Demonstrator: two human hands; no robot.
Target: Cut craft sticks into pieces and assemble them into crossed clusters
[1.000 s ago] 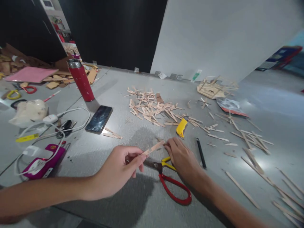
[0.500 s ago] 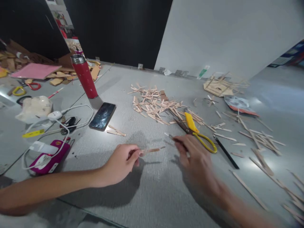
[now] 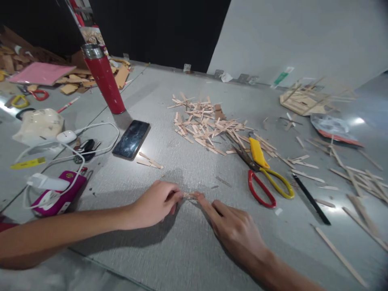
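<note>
Low over the grey tabletop, my left hand pinches a short piece of wooden stick between thumb and fingers. My right hand meets its other end, index fingertip on the wood and the remaining fingers curled; the thumb is mostly hidden. Most of the piece is covered by fingertips. Beyond my right hand lie scissors with one red and one yellow handle, beside a yellow box cutter. Two sticks joined in a narrow V lie ahead of my left hand.
A heap of cut sticks lies mid-table. Leftward are a phone, red bottle, white cable and purple power bank. On the right are a black pen-like tool, loose sticks and a wooden frame structure.
My right hand has moved left, away from beside the scissors, to the stick in my left hand. Both scissor handles now show. The camera view has shifted slightly.
</note>
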